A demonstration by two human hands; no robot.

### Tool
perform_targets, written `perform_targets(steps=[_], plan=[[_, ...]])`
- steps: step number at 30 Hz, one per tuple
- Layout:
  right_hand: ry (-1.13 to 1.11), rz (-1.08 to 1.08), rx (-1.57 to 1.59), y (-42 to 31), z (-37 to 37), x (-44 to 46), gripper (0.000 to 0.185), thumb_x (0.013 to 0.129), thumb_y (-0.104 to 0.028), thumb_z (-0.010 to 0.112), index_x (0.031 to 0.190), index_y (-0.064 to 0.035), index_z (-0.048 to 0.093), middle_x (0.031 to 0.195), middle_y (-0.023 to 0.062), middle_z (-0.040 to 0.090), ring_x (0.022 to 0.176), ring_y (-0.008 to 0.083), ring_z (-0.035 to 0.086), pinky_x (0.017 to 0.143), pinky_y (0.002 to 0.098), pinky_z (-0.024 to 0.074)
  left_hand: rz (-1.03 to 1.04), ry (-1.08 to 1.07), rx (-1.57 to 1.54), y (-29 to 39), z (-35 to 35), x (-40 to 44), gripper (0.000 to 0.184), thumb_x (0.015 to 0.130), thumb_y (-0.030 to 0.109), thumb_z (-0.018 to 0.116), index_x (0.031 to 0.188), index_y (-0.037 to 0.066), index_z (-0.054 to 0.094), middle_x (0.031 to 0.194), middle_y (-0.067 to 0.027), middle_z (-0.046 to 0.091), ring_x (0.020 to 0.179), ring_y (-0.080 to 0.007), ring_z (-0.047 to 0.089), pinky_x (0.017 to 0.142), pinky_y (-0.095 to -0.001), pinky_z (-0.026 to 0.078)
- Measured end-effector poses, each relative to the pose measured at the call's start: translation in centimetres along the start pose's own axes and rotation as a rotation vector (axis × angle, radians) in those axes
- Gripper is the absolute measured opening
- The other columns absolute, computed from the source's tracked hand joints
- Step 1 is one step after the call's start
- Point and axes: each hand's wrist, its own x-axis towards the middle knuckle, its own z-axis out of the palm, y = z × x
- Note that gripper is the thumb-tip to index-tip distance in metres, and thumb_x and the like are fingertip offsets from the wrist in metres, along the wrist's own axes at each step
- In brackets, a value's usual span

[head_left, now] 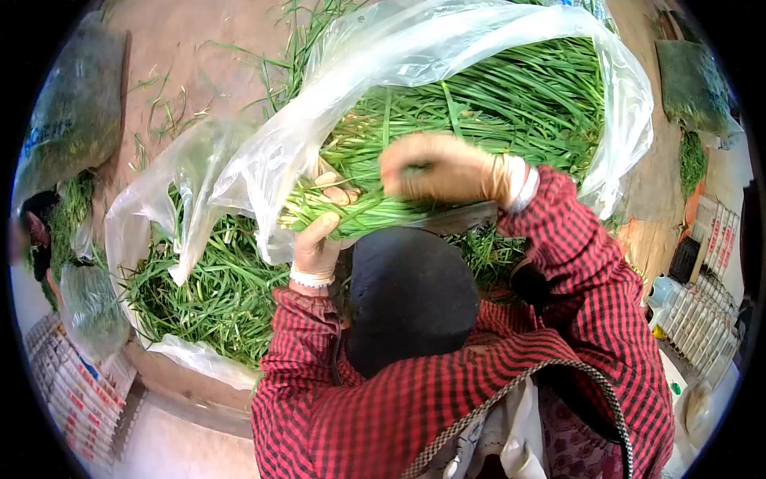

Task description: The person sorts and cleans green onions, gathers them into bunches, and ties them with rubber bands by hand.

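My left hand (317,239) is wrapped around the pale stem ends of a bunch of garlic chives (375,211), thumb in front and fingers on the far side. Above the bunch's green leaves is my right hand (439,169), curled and smeared by motion, so what its fingers hold cannot be made out. Behind both hands, a large pile of garlic chives (527,88) lies in an open clear plastic bag (351,68). White cuffs show at both wrists, below red-and-black checked sleeves.
Loose green leaves (207,299) fill another plastic sheet or bag at left. Stray leaves lie on the brown floor (191,48). Filled bags (80,104) stand at far left, another bag (694,84) at far right. A dark-clothed knee (415,299) rises close below the bunch.
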Motion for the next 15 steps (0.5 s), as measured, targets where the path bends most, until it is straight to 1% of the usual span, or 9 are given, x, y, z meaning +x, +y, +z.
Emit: perform_targets(steps=[1,2,3,5,6,7,10,13,15], plan=[[0.057,0.130,-0.088,-0.1,-1.4,1.3,0.037,0.079,-0.037,0.071,0.100,-0.0070,0.066,0.106,0.0161,0.065,0.098,0.0289,0.063,0.083,0.0399,0.0495,-0.021,-0.005,-0.007,0.3,0.1,-0.3,0.059,0.079,0.006,0.064,0.132,-0.006,0.040,0.104,-0.0136,0.062,0.105,-0.0278,0.059,0.097,-0.0422,0.047],[0.194,0.123,-0.456,1.1,-1.2,2.0,0.046,0.077,-0.033,0.072,0.112,-0.0052,0.061,0.106,0.0166,0.063,0.095,0.0296,0.062,0.082,0.0398,0.0500,0.003,0.044,0.025,0.1,0.3,-0.3,0.060,0.076,0.006,0.066,0.131,-0.006,0.042,0.102,-0.0124,0.063,0.103,-0.0257,0.060,0.095,-0.0405,0.048],[0.196,0.119,-0.454,1.5,-0.1,2.4,0.046,0.077,-0.033,0.072,0.112,-0.0052,0.061,0.106,0.0166,0.063,0.095,0.0296,0.062,0.082,0.0398,0.0500,0.005,0.044,0.028,0.2,0.4,-0.1,0.060,0.076,0.006,0.066,0.131,-0.006,0.042,0.102,-0.0124,0.063,0.103,-0.0257,0.060,0.095,-0.0405,0.048],[-0.087,0.298,-0.977,1.3,2.1,3.3,0.077,0.072,-0.037,0.079,0.130,0.0008,0.045,0.110,0.0169,0.059,0.102,0.0305,0.059,0.081,0.0395,0.0511,0.008,-0.036,0.135,0.4,0.8,0.7,0.060,0.075,0.006,0.067,0.129,-0.006,0.044,0.101,-0.0108,0.064,0.102,-0.0240,0.061,0.093,-0.0386,0.048],[-0.155,0.332,-0.963,0.7,2.8,3.0,0.102,0.063,-0.036,0.084,0.139,0.0040,0.030,0.110,0.0175,0.056,0.101,0.0301,0.058,0.080,0.0390,0.0511,0.018,-0.051,0.158,0.3,1.0,0.9,0.060,0.075,0.006,0.067,0.130,-0.004,0.044,0.101,-0.0095,0.063,0.099,-0.0227,0.061,0.091,-0.0371,0.049],[-0.156,0.331,-0.962,0.6,2.9,2.7,0.102,0.063,-0.036,0.084,0.139,0.0040,0.030,0.110,0.0175,0.056,0.101,0.0301,0.058,0.080,0.0390,0.0511,0.018,-0.050,0.159,0.2,1.2,1.0,0.060,0.075,0.006,0.067,0.130,-0.004,0.044,0.101,-0.0095,0.063,0.099,-0.0227,0.061,0.091,-0.0371,0.049],[-0.137,0.371,-1.000,1.6,3.5,1.8,0.102,0.064,-0.021,0.080,0.145,0.0032,0.023,0.115,0.0167,0.054,0.102,0.0306,0.058,0.079,0.0377,0.0515,-0.029,-0.014,0.129,0.0,2.0,1.3,0.060,0.075,0.005,0.068,0.130,-0.002,0.045,0.099,-0.0071,0.063,0.094,-0.0205,0.061,0.089,-0.0341,0.048],[-0.027,0.318,-0.992,3.1,4.5,2.2,0.101,0.063,-0.017,0.079,0.145,0.0020,0.022,0.115,0.0171,0.053,0.102,0.0310,0.058,0.080,0.0381,0.0520,-0.083,0.029,0.228,-0.1,2.8,1.6,0.060,0.075,0.004,0.067,0.131,-0.002,0.045,0.099,-0.0078,0.063,0.095,-0.0203,0.061,0.089,-0.0334,0.048],[-0.077,0.358,-0.841,2.3,2.7,1.3,0.100,0.063,-0.017,0.078,0.145,-0.0014,0.024,0.119,0.0188,0.053,0.105,0.0323,0.057,0.084,0.0391,0.0520,-0.051,0.012,0.237,0.2,3.2,1.5,0.059,0.075,0.003,0.067,0.130,-0.003,0.045,0.098,-0.0084,0.063,0.095,-0.0214,0.060,0.090,-0.0346,0.047]])
